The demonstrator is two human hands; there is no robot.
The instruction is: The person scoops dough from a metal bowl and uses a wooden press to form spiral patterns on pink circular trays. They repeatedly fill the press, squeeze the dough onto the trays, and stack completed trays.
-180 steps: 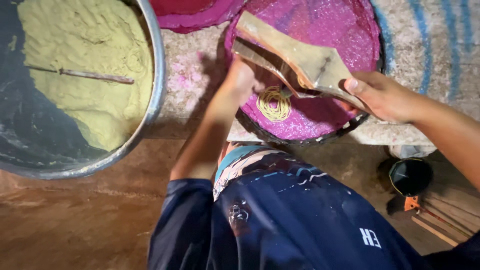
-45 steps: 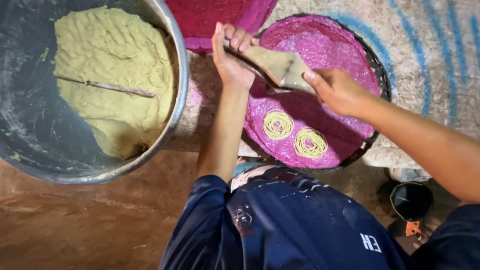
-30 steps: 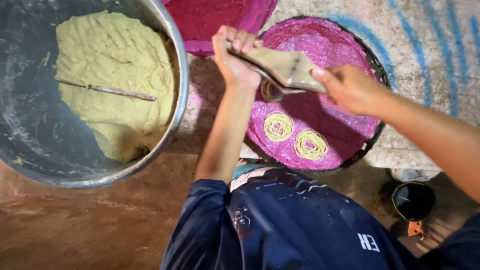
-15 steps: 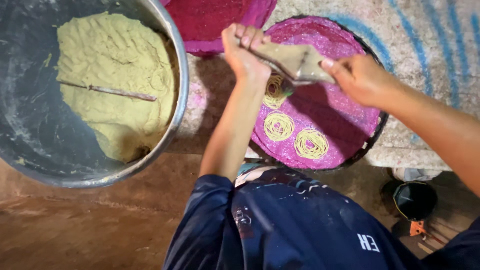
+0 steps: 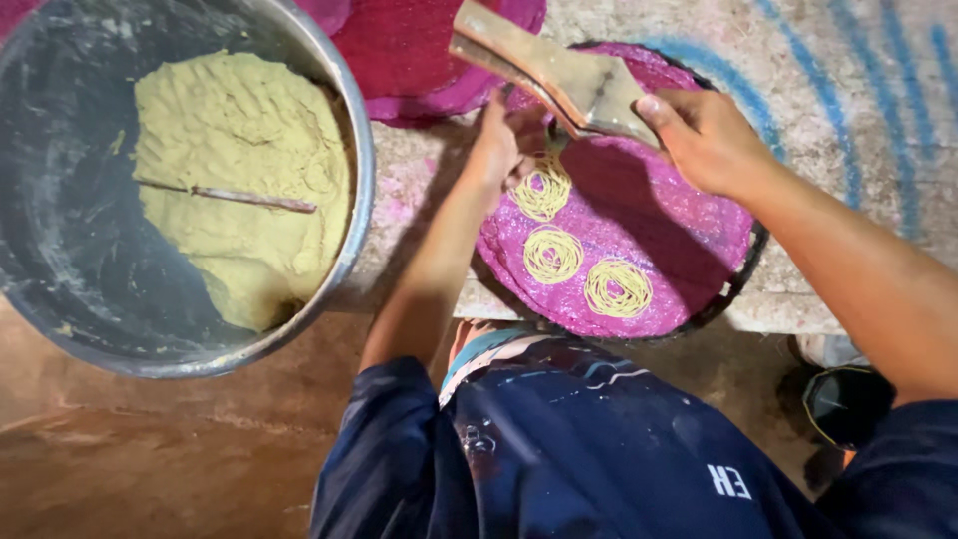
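Now, my right hand (image 5: 709, 135) grips wooden press (image 5: 559, 75), upper centre | left hand (image 5: 499, 150) on the press underside, grip unclear | three noodle coils (image 5: 552, 255) on pink tray (image 5: 689, 235), centre right | dough (image 5: 239, 170) in metal basin (image 5: 60, 299), upper left

Yellow noodle coils (image 5: 552, 255) on magenta tray (image 5: 699, 240).

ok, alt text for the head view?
Both hands work a wooden press over a round pink mat bearing three yellow noodle coils; right hand grips it, left hand beneath. A metal basin of dough sits alongside.
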